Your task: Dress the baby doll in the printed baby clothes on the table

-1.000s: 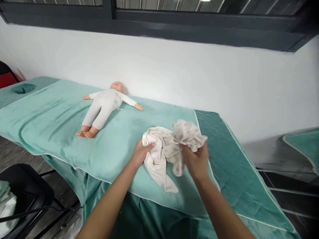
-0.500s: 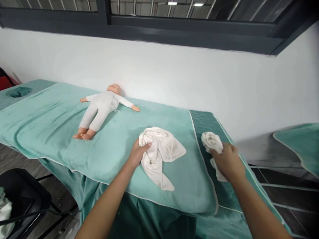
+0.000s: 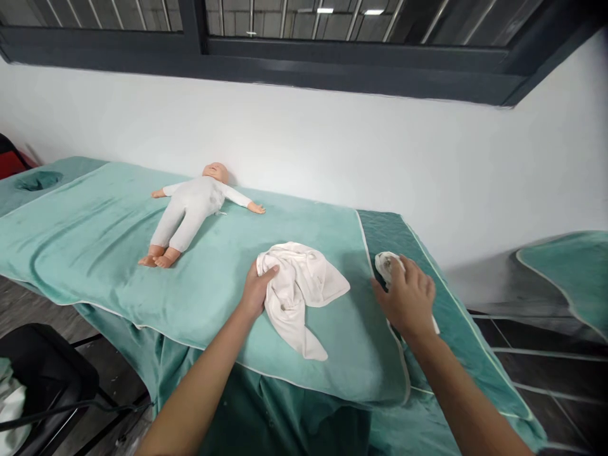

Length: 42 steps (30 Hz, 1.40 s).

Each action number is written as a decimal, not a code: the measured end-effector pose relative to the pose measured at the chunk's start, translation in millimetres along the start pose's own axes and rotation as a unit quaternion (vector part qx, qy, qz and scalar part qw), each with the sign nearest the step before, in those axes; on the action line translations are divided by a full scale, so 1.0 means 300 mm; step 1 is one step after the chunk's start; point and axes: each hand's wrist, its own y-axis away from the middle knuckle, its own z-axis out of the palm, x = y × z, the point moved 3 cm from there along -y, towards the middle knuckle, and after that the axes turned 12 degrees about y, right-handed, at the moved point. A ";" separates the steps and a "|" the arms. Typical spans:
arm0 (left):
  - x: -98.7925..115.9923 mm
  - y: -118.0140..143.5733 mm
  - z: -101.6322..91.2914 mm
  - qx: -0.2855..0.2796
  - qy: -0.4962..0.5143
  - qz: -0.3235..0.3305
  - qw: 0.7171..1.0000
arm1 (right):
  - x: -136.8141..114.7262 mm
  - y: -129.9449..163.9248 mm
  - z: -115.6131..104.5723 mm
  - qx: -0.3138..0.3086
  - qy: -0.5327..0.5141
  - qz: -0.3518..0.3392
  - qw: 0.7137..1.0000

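My left hand (image 3: pixel 255 288) is closed on the left edge of a crumpled white cloth garment (image 3: pixel 301 278), thumb on top. The garment rests on the light green blanket, two tapered ends spreading right and toward me. Over the darker green sheet, my right hand (image 3: pixel 408 297) has its fingers apart, above a second, bunched white cloth (image 3: pixel 387 263). Part of that cloth is hidden behind the hand. Farther back on the left, a baby doll (image 3: pixel 192 206) in a white suit lies on its back, arms spread.
The light green blanket (image 3: pixel 95 234) covers a bed against a white wall, below a dark window frame (image 3: pixel 285 63). A black chair (image 3: pixel 47 361) stands at the lower left. Beyond the bed's right end are metal rails (image 3: pixel 546 353) and another green-covered surface (image 3: pixel 570 266).
My right hand has let go of the bunched cloth and moved slightly left, its fingers now apart. My left hand keeps its hold on the garment. The view has shifted a little.
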 end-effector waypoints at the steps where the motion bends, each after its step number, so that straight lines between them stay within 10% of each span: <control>1: 0.014 -0.003 0.003 0.006 -0.011 0.007 1.000 | -0.040 -0.020 -0.017 -0.003 -0.043 -0.032 0.999; 7: 0.212 0.017 0.116 -0.134 -0.209 0.021 0.969 | -0.343 -0.166 -0.196 -0.129 -0.314 -0.208 0.917; 12: 0.428 0.090 0.279 -0.309 -0.469 0.131 0.817 | -0.545 -0.242 -0.400 -0.166 -0.406 -0.331 0.836; 17: 0.552 0.124 0.323 -0.237 -0.660 0.286 0.653 | -0.551 -0.283 -0.498 -0.081 -0.263 -0.280 0.920; 23: 0.596 0.127 0.259 -0.042 -0.751 0.329 0.571 | -0.473 -0.251 -0.557 -0.015 -0.039 -0.203 0.978; 30: 0.599 0.121 0.185 0.020 -0.711 0.366 0.600 | -0.375 -0.184 -0.544 0.026 0.030 -0.160 0.986; 42: 0.671 0.107 0.099 -0.040 -0.530 0.239 0.813 | -0.143 -0.189 -0.456 -0.074 -0.280 0.033 0.957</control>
